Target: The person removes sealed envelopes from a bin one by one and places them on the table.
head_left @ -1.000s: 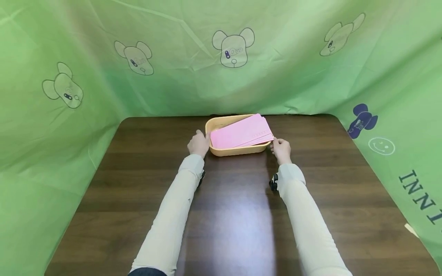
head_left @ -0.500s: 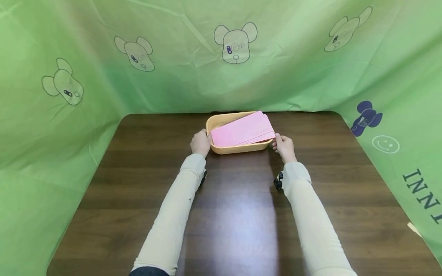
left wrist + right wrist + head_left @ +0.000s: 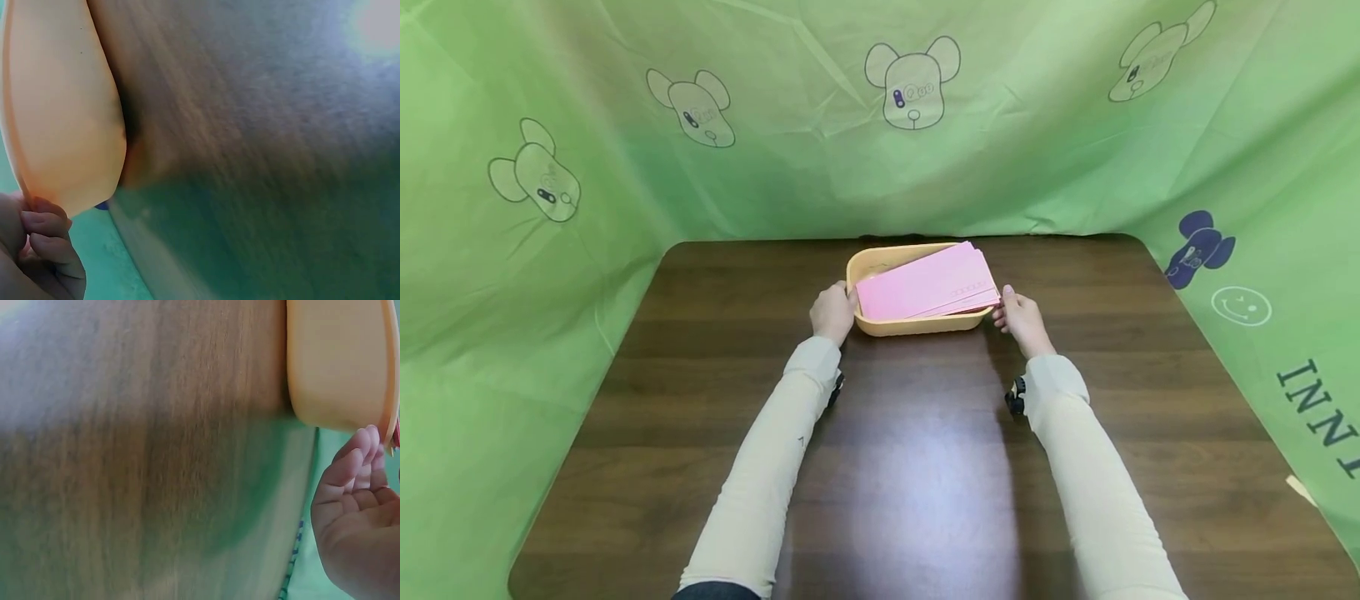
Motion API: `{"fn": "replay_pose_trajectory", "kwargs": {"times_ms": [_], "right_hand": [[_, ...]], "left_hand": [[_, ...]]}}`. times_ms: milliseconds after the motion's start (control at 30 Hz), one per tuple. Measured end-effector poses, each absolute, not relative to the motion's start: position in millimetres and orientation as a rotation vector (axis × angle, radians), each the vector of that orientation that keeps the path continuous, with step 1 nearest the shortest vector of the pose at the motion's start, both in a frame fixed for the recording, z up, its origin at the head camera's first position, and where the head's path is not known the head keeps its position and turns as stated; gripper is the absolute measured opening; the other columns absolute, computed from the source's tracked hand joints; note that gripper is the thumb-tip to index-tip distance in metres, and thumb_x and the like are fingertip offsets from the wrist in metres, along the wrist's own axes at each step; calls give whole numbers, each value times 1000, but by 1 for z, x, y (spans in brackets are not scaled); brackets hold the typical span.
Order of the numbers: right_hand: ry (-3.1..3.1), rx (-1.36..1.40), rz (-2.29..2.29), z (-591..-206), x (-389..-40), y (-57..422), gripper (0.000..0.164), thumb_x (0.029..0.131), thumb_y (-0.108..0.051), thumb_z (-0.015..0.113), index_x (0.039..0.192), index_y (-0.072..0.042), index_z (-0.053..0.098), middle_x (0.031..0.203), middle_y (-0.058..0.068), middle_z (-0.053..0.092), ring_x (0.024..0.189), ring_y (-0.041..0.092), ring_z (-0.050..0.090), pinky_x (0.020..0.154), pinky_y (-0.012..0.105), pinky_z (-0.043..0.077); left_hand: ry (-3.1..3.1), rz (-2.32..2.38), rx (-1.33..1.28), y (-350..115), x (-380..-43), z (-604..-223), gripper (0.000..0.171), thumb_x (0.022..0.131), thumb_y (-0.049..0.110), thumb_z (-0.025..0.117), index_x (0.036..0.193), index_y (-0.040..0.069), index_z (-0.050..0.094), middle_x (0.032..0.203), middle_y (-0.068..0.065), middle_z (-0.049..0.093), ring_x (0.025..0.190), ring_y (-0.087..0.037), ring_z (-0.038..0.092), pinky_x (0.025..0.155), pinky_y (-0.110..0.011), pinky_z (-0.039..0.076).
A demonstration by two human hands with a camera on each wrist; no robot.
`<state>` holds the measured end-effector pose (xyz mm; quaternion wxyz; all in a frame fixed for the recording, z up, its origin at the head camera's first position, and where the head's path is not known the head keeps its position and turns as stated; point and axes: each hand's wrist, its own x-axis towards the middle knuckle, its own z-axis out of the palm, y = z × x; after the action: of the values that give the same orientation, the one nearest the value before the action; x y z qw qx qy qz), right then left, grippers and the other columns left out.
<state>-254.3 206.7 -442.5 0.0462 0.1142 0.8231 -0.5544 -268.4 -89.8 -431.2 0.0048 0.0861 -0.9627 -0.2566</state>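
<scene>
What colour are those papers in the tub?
The papers are pink, with small red printed boxes on top; the head view shows them best.

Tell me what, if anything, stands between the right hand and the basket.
Nothing visible blocks the right hand from the basket; only a corner of the pink envelopes juts over the basket's right end, close to the hand.

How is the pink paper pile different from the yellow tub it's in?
The paper pile is pink, but the tub is pale yellow-orange. The paper pile is made of flat sheets with pointy corners, while the tub has standing walls and rounded corners. The paper pile lies at a slant with its right end over the rim, while the tub sits straighter. Both are longer than they are wide.
</scene>
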Motion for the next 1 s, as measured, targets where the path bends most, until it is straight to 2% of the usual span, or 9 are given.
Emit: {"fn": "replay_pose_trajectory", "kwargs": {"times_ms": [133,367,667,800,1000], "right_hand": [[2504,319,-1659,-443,-251,208,40,105,-31,23,89,-4,48,61,-12,47,54,-1,48,54,16,43],[2367,276,-1745,-445,-243,215,38,105,-30,24,84,-7,46,60,-11,46,54,0,47,55,16,43],[2258,208,-1794,-453,-237,221,39,104,-36,30,78,-12,46,59,-12,43,53,1,44,53,16,39],[2273,193,-1799,-452,-235,222,38,103,-36,34,77,-13,48,60,-12,44,55,0,44,54,15,40],[2257,162,-1762,-452,-233,225,37,103,-36,35,75,-15,48,61,-12,44,56,0,44,55,15,41]], "left_hand": [[-3026,-804,222,-92,-263,-432,32,101,30,44,113,9,65,102,-11,71,93,-29,68,77,-45,53],[-3025,-828,159,-94,-252,-434,33,101,31,41,94,9,65,79,-9,63,80,-25,63,71,-42,50],[-3020,-872,144,-98,-238,-437,36,100,33,42,114,9,66,84,-9,66,80,-25,61,72,-42,50],[-3037,-862,142,-101,-234,-435,36,100,32,43,119,9,64,82,-8,65,77,-23,60,70,-40,49],[-3068,-893,191,-104,-229,-433,38,98,33,44,123,10,60,88,-9,67,80,-23,61,74,-41,49]]}}
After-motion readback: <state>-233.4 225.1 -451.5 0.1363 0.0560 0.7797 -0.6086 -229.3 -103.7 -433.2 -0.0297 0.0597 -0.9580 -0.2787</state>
